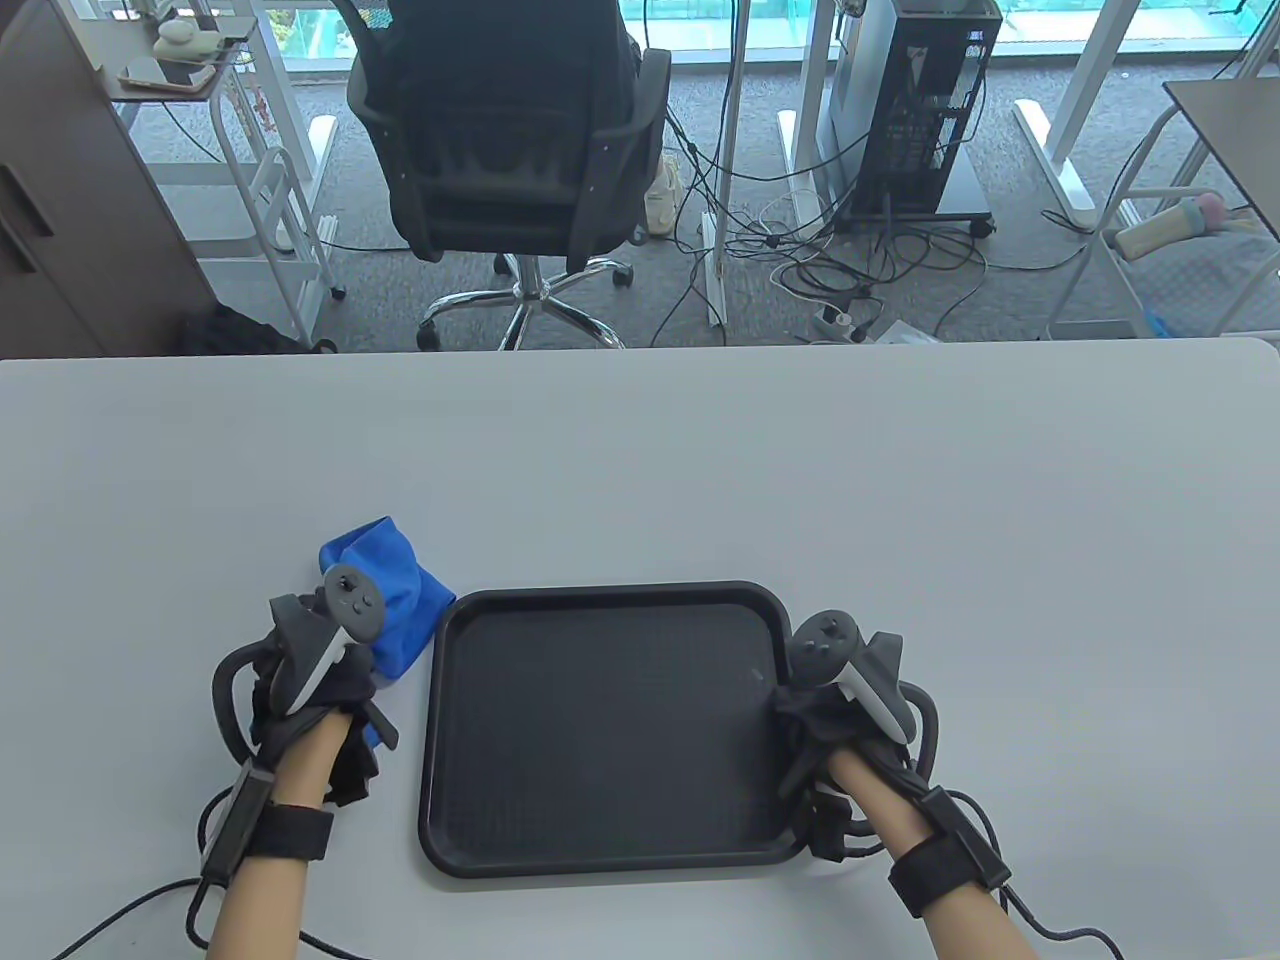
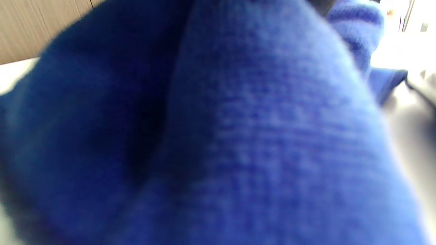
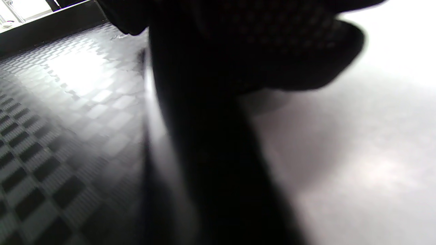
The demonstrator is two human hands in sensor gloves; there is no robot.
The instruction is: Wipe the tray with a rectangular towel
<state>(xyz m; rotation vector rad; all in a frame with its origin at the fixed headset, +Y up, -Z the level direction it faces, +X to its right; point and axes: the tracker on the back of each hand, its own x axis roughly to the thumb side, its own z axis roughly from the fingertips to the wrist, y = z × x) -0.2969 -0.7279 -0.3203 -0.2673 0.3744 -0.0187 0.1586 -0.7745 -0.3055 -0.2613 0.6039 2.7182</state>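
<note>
A black rectangular tray [image 1: 600, 720] lies on the white table near the front edge. A bunched blue towel [image 1: 400, 585] lies just left of the tray's far left corner. My left hand [image 1: 330, 690] rests on the towel's near part and grips it; the fingers are hidden under the tracker. The towel fills the left wrist view [image 2: 255, 136], close and blurred. My right hand [image 1: 830, 730] holds the tray's right rim. In the right wrist view the tray's textured floor [image 3: 68, 119] lies left of the dark rim, with gloved fingers [image 3: 272, 44] above it.
The white table [image 1: 700, 470] stretches far behind the tray and to its right [image 3: 357, 153]. Glove cables [image 1: 1050, 930] trail from both wrists toward the front edge. An office chair [image 1: 510, 150] and a computer tower [image 1: 920, 100] stand beyond the table.
</note>
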